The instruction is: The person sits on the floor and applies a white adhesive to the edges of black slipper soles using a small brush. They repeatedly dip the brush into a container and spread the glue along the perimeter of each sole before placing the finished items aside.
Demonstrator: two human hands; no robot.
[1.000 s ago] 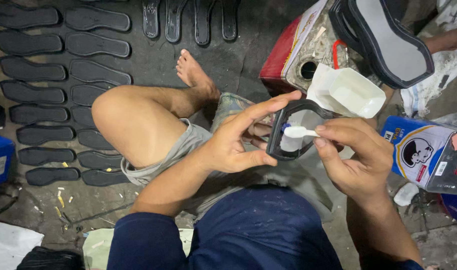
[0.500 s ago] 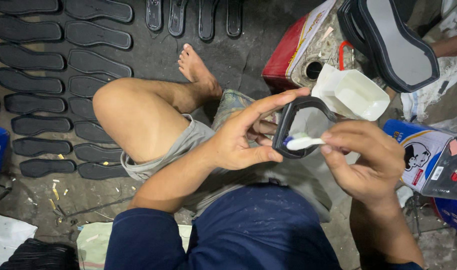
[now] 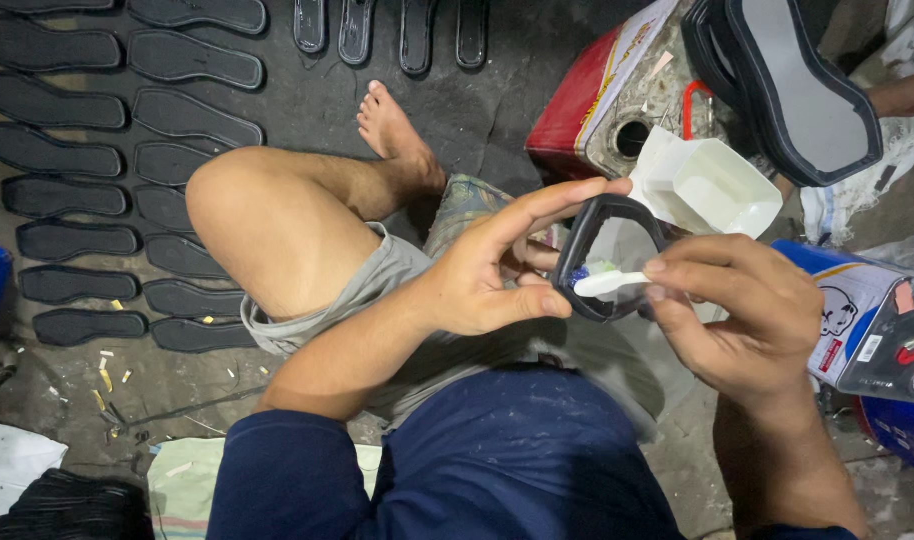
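Note:
My left hand [image 3: 497,270] grips a dark shoe sole piece with a black raised rim [image 3: 617,255], holding it up over my lap, index finger stretched along its top edge. My right hand [image 3: 742,315] pinches a small white brush [image 3: 607,283] whose head rests against the inside of the sole near its left rim. Just behind the sole sits a white open plastic container [image 3: 712,185] on top of a red tin can [image 3: 602,105].
Rows of dark flat soles [image 3: 97,170] lie on the floor at left, more at the top [image 3: 377,25]. My bent bare leg [image 3: 297,215] crosses the middle. A large rimmed sole [image 3: 787,85] leans at upper right. A blue tin [image 3: 857,310] stands at right.
The view has shifted slightly. Both hands stay together on the sole, and the brush head has slid a little along the inside of the rim.

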